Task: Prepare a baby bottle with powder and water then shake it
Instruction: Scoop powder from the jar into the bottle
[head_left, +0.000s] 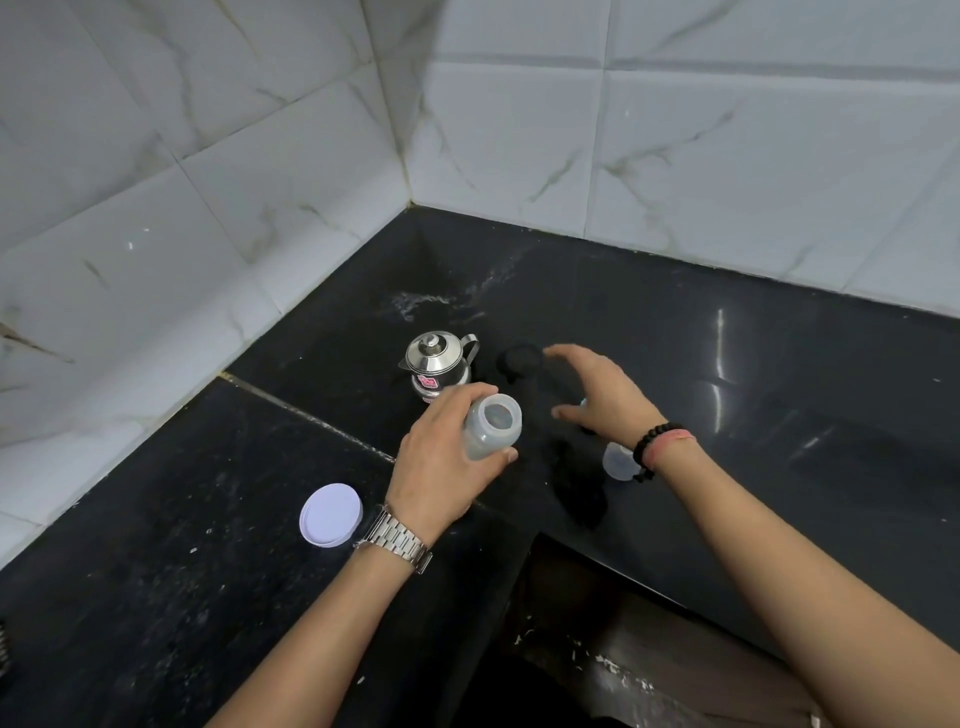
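Note:
My left hand (447, 457) grips a translucent baby bottle (491, 425), tilted with its open mouth toward me and no cap on it. My right hand (602, 392) hovers over the black counter (208, 545) with fingers spread and nothing in them, just right of the bottle. A small steel pot with a lid (439, 361) stands behind the bottle. A clear plastic cap (618, 461) lies partly hidden under my right wrist. A white round lid (331, 514) lies flat on the counter left of my left wrist.
White marble-look tiles form the corner wall (260, 182) behind the counter. A round black object (521, 359) sits beside the pot, hard to make out. The counter has a cut-out edge (540, 540) near me with a dark opening below.

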